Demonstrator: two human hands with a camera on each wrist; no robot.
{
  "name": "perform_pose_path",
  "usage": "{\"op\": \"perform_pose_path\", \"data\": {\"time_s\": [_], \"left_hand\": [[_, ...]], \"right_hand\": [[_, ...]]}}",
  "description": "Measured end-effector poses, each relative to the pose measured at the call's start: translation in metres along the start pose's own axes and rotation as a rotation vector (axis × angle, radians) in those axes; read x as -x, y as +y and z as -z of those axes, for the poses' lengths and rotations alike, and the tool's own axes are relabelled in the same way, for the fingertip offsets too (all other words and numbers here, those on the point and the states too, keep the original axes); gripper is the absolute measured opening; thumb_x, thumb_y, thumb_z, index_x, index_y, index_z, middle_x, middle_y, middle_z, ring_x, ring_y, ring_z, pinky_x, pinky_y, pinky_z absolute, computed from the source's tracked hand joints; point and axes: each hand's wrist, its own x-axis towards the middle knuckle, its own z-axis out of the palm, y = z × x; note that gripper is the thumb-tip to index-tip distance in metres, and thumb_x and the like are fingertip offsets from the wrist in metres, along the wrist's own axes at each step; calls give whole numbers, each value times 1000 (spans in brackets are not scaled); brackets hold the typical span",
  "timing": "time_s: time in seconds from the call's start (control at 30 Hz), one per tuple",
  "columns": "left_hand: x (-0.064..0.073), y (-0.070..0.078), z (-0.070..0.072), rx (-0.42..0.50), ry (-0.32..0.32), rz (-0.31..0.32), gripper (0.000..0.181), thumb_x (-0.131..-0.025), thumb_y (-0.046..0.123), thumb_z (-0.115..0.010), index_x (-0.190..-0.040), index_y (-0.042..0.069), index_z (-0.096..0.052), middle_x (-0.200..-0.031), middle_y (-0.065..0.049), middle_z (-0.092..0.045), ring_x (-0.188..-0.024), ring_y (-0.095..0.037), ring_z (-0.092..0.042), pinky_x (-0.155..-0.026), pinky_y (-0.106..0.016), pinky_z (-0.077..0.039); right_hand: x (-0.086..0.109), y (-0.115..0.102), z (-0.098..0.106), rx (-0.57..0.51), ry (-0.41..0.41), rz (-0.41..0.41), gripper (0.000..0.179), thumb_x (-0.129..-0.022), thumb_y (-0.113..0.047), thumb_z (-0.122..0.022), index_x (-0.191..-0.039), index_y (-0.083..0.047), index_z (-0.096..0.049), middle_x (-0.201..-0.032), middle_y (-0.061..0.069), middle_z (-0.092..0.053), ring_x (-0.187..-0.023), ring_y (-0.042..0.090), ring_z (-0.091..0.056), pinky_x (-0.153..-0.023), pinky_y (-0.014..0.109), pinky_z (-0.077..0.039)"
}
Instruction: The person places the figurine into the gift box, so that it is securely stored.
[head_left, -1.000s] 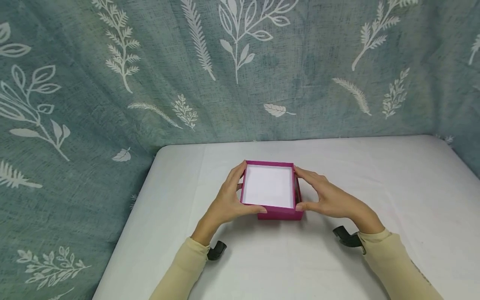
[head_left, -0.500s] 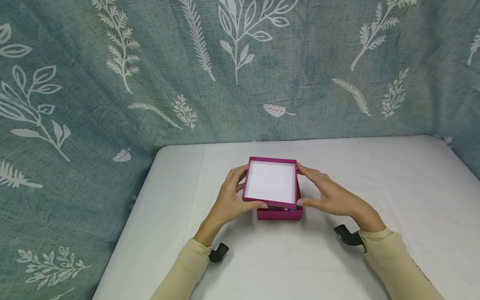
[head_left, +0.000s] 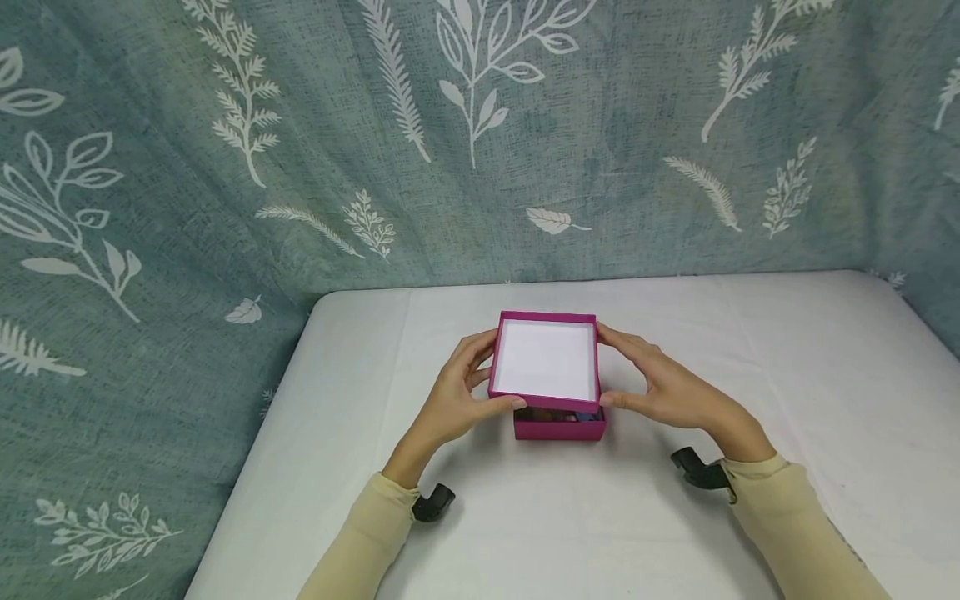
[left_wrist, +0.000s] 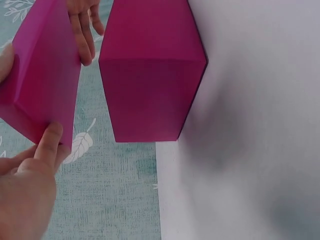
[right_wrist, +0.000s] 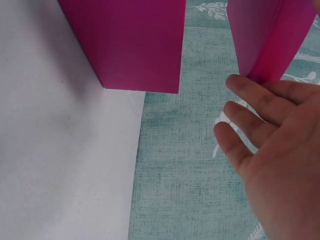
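Note:
A magenta box lid [head_left: 548, 360], its white square upper side framed by a magenta edge, is held raised over a magenta box [head_left: 559, 430]. My left hand [head_left: 450, 400] grips the lid's left side, thumb at the near edge and fingers along the side. My right hand [head_left: 670, 385] holds the opposite side between thumb and fingers. Through the gap at the front, dark and coloured contents show inside the box, too small to identify. In the left wrist view, the lid [left_wrist: 50, 75] is apart from the box [left_wrist: 150, 100], which stands on the table.
A white-covered table [head_left: 570, 533] surrounds the box. Behind it and along the left hangs a green-blue cloth [head_left: 315, 125] with white leaf prints. Dark wrist-worn devices [head_left: 701, 471] stick out near both sleeves.
The lid has come up off the box and moved slightly away from me and to the right, both hands moving with it. The box's front opening and contents have come into sight.

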Motion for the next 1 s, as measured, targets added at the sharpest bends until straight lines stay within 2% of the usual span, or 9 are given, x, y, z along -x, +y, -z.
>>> {"op": "perform_pose_path", "data": {"time_s": [0.13, 0.2, 0.37, 0.43, 0.53, 0.67, 0.83, 0.93, 1.0], "left_hand": [[1, 7, -1, -21, 32, 4, 80, -76, -3, -81, -144, -7, -39, -143, -23, -40, -136, -33, -44, -103, -32, -48], [1, 5, -2, -39, 49, -3, 78, -75, -2, -82, -142, -8, -43, -140, -24, -43, -134, -33, -46, -103, -33, -48], [-2, -15, -2, -66, 88, -26, 75, -73, 3, -85, -139, -2, -50, -135, -17, -50, -129, -27, -52, -101, -29, -49], [-3, -23, -1, -72, 96, -32, 74, -73, 7, -86, -138, 1, -52, -134, -13, -51, -128, -24, -53, -100, -26, -49], [-2, -15, -3, -73, 99, -16, 73, -72, 6, -86, -136, -1, -52, -133, -15, -52, -127, -25, -54, -99, -23, -49], [1, 3, -6, -95, 99, -10, 73, -70, 0, -86, -134, -7, -51, -134, -21, -51, -127, -30, -54, -99, -25, -50], [1, 5, -7, -122, 76, -63, 78, -70, -2, -85, -137, -8, -47, -137, -23, -49, -128, -35, -53, -101, -31, -50], [1, 6, -7, -99, 55, -77, 81, -71, -4, -84, -140, -10, -43, -141, -25, -46, -128, -38, -53, -102, -32, -48], [1, 7, -7, -83, 47, -84, 82, -72, -4, -83, -142, -11, -41, -143, -26, -44, -128, -40, -53, -103, -34, -47]], "right_hand": [[0, 1, 0, -4, 0, -20, 88, -88, -30, -74, -156, -8, -22, -159, 19, -26, -144, 43, -25, -111, 69, -21], [-1, 2, 0, -7, 4, -24, 89, -88, -30, -74, -156, -8, -22, -158, 20, -27, -144, 44, -25, -111, 70, -19], [-1, 5, 0, -7, 10, -25, 89, -88, -30, -74, -157, -10, -22, -159, 20, -27, -145, 43, -22, -111, 73, -7], [-1, 5, 0, -4, 8, -26, 88, -88, -31, -73, -157, -10, -22, -159, 19, -27, -145, 43, -23, -111, 72, -9], [0, 5, 0, 5, 0, -27, 87, -89, -31, -72, -157, -8, -21, -159, 19, -26, -145, 43, -23, -111, 72, -11], [0, 7, -1, -2, -6, -31, 88, -90, -32, -71, -157, -9, -19, -160, 18, -24, -146, 42, -22, -112, 71, -11], [-2, 9, -3, -28, 10, 1, 95, -90, -28, -73, -159, -13, -9, -162, 17, -20, -145, 41, -24, -112, 68, -19], [-4, 10, -5, -32, 29, 39, 100, -89, -24, -74, -159, -16, -2, -162, 16, -20, -140, 38, -35, -109, 61, -29], [-4, 10, -7, -18, 40, 71, 102, -89, -21, -74, -159, -16, 0, -160, 17, -25, -133, 34, -43, -106, 55, -35]]}}
